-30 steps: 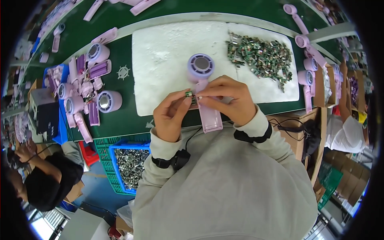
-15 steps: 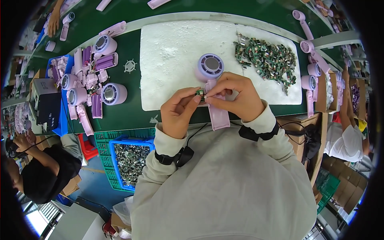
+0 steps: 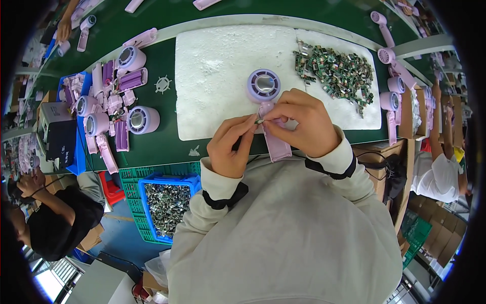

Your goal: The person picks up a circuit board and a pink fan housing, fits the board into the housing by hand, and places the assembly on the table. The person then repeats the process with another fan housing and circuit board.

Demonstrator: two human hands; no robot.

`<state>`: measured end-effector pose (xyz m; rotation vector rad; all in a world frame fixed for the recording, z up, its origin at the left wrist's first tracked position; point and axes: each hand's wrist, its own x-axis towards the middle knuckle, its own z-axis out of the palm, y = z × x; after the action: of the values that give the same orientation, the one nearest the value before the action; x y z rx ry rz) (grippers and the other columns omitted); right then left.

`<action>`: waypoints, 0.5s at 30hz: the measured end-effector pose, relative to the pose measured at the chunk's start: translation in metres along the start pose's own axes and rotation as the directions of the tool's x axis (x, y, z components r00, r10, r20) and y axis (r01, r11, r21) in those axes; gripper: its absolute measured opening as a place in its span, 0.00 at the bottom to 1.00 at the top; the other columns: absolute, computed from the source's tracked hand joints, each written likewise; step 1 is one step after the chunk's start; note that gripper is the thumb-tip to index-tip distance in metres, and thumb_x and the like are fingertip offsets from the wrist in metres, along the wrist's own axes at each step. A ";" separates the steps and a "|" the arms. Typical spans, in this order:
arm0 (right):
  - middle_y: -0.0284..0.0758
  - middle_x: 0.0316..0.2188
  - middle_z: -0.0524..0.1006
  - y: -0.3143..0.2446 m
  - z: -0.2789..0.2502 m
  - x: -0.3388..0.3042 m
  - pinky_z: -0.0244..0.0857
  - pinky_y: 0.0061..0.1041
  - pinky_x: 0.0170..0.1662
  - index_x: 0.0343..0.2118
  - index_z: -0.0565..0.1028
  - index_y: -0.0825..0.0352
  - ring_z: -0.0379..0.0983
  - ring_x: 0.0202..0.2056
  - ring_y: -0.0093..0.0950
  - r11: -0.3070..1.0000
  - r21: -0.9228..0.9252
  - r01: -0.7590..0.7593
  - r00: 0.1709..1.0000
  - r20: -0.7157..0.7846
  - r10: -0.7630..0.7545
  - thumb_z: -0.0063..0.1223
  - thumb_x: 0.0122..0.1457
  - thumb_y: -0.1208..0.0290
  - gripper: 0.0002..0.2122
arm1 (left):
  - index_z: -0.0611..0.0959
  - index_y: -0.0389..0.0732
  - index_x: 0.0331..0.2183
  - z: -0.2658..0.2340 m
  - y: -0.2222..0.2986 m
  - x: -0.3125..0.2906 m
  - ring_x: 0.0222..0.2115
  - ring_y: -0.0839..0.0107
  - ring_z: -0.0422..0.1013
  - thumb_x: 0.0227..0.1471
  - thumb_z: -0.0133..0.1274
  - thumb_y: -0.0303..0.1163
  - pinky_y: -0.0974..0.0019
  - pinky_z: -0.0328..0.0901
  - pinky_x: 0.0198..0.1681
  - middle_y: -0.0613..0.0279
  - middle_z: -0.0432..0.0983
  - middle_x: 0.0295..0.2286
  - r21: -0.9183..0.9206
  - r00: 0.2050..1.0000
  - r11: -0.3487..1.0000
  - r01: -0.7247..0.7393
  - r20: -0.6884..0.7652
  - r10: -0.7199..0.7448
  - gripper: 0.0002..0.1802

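I have the small green circuit board (image 3: 259, 121) between the thumb and fingers of my left hand (image 3: 229, 144), pinched by its left end, just below the neck of a light purple handheld fan (image 3: 264, 85). Half a second ago its green face showed between my fingertips; now it is turned so that only a sliver shows. My left wrist has rolled with it: the bulky module on that wristband (image 3: 217, 203) has gone out of sight, and only the plain strap shows. My right hand (image 3: 307, 124) comes in from 3 o'clock, thumb and forefinger drawn together at the board's other end. I cannot tell whether they grip a lead, the board's edge or nothing.

To me that turn means the work has come down to one small end of the board, where careful alignment counts for more than force, and where my own fingers block the view.

The fan has kept its place. From my fingertips, its round head lies at 12 o'clock on the white foam sheet (image 3: 217, 76), and its handle (image 3: 278, 145) runs toward 5 o'clock, past the sheet's near edge. The heap of circuit boards (image 3: 339, 73) sits at 2 o'clock, also on the foam.
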<state>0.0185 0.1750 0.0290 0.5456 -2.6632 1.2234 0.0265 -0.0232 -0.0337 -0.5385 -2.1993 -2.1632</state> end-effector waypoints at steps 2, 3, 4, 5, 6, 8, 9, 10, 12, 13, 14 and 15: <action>0.32 0.26 0.74 0.001 0.003 -0.003 0.64 0.23 0.30 0.30 0.82 0.68 0.69 0.27 0.24 0.999 0.041 0.009 1.000 -0.008 -0.009 0.66 0.49 0.80 0.05 | 0.84 0.33 0.46 0.000 0.003 -0.003 0.41 0.61 0.79 0.55 0.55 0.13 0.67 0.73 0.43 0.48 0.78 0.43 0.254 0.992 0.959 -0.122 0.022 0.121 0.16; 0.32 0.26 0.74 0.000 0.007 -0.007 0.64 0.23 0.30 0.30 0.82 0.68 0.69 0.27 0.24 0.999 0.036 0.000 1.000 -0.013 0.001 0.66 0.49 0.80 0.05 | 0.84 0.33 0.46 0.002 0.004 -0.006 0.41 0.61 0.79 0.55 0.55 0.13 0.67 0.73 0.43 0.48 0.78 0.43 0.248 0.992 0.961 -0.123 0.031 0.119 0.16; 0.32 0.26 0.74 -0.003 0.013 -0.011 0.63 0.22 0.30 0.30 0.82 0.69 0.68 0.27 0.23 0.987 0.128 -0.096 0.994 -0.038 0.101 0.66 0.49 0.81 0.05 | 0.84 0.33 0.46 0.002 0.006 -0.008 0.41 0.60 0.79 0.54 0.56 0.13 0.67 0.73 0.43 0.48 0.78 0.43 0.290 0.991 0.948 -0.130 0.010 0.133 0.17; 0.31 0.26 0.73 -0.007 0.019 -0.014 0.62 0.21 0.30 0.30 0.82 0.69 0.67 0.26 0.22 0.957 0.221 -0.187 0.978 -0.052 0.203 0.65 0.50 0.81 0.05 | 0.84 0.33 0.47 0.003 0.007 -0.009 0.41 0.59 0.79 0.54 0.56 0.13 0.67 0.74 0.42 0.47 0.78 0.43 0.333 0.989 0.933 -0.134 -0.011 0.146 0.18; 0.31 0.25 0.73 -0.008 0.022 -0.015 0.61 0.20 0.29 0.30 0.81 0.70 0.66 0.26 0.21 0.909 0.315 -0.273 0.951 -0.056 0.305 0.65 0.50 0.81 0.05 | 0.83 0.34 0.47 0.005 0.008 -0.009 0.41 0.58 0.79 0.53 0.57 0.12 0.66 0.74 0.42 0.47 0.78 0.43 0.375 0.987 0.917 -0.135 -0.031 0.158 0.19; 0.31 0.25 0.73 -0.006 0.023 -0.015 0.60 0.20 0.29 0.30 0.81 0.70 0.65 0.26 0.20 0.911 0.313 -0.268 0.948 -0.083 0.308 0.65 0.50 0.82 0.05 | 0.83 0.34 0.48 0.009 0.005 -0.006 0.41 0.58 0.79 0.53 0.57 0.12 0.66 0.74 0.42 0.47 0.78 0.43 0.392 0.982 0.906 -0.160 -0.026 0.185 0.19; 0.30 0.25 0.72 -0.007 0.025 -0.016 0.59 0.20 0.29 0.31 0.81 0.70 0.64 0.25 0.19 0.913 0.312 -0.263 0.946 -0.105 0.308 0.65 0.50 0.82 0.05 | 0.83 0.34 0.48 0.011 0.004 -0.007 0.41 0.58 0.79 0.53 0.56 0.12 0.66 0.74 0.42 0.47 0.78 0.44 0.412 0.977 0.893 -0.181 -0.025 0.210 0.20; 0.30 0.25 0.72 -0.007 0.026 -0.016 0.59 0.19 0.29 0.31 0.81 0.70 0.64 0.25 0.19 0.915 0.311 -0.257 0.943 -0.126 0.308 0.65 0.51 0.82 0.05 | 0.83 0.34 0.49 0.011 0.003 -0.008 0.41 0.58 0.79 0.53 0.56 0.12 0.66 0.74 0.42 0.47 0.77 0.44 0.432 0.972 0.879 -0.202 -0.024 0.235 0.20; 0.30 0.25 0.72 -0.008 0.030 -0.017 0.59 0.19 0.29 0.31 0.81 0.70 0.64 0.25 0.19 0.905 0.330 -0.269 0.936 -0.130 0.326 0.65 0.50 0.82 0.05 | 0.82 0.34 0.49 0.012 0.001 -0.010 0.41 0.58 0.78 0.53 0.56 0.12 0.66 0.74 0.43 0.47 0.77 0.44 0.455 0.971 0.867 -0.203 -0.021 0.239 0.21; 0.30 0.25 0.73 -0.009 0.032 -0.017 0.59 0.19 0.29 0.31 0.81 0.70 0.64 0.25 0.19 0.898 0.343 -0.276 0.931 -0.135 0.338 0.65 0.50 0.82 0.05 | 0.82 0.34 0.50 0.011 0.001 -0.011 0.42 0.57 0.78 0.53 0.56 0.13 0.65 0.74 0.43 0.47 0.77 0.45 0.475 0.968 0.855 -0.210 -0.021 0.249 0.21; 0.31 0.25 0.73 -0.010 0.031 -0.016 0.60 0.20 0.28 0.32 0.81 0.70 0.65 0.25 0.19 0.893 0.352 -0.279 0.927 -0.145 0.346 0.65 0.50 0.82 0.06 | 0.82 0.34 0.50 0.012 0.001 -0.009 0.42 0.56 0.78 0.53 0.57 0.13 0.65 0.74 0.43 0.47 0.77 0.45 0.492 0.964 0.842 -0.221 -0.020 0.265 0.21; 0.31 0.25 0.73 -0.011 0.029 -0.018 0.60 0.20 0.28 0.32 0.81 0.70 0.65 0.25 0.19 0.897 0.349 -0.270 0.928 -0.154 0.340 0.65 0.50 0.82 0.06 | 0.82 0.34 0.50 0.012 0.003 -0.010 0.42 0.56 0.78 0.53 0.57 0.13 0.65 0.74 0.43 0.47 0.77 0.45 0.491 0.961 0.840 -0.232 -0.018 0.276 0.21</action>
<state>0.0396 0.1507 0.0124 0.0179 -2.4429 1.7161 0.0392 -0.0142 -0.0341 -0.6430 -2.3367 -1.4006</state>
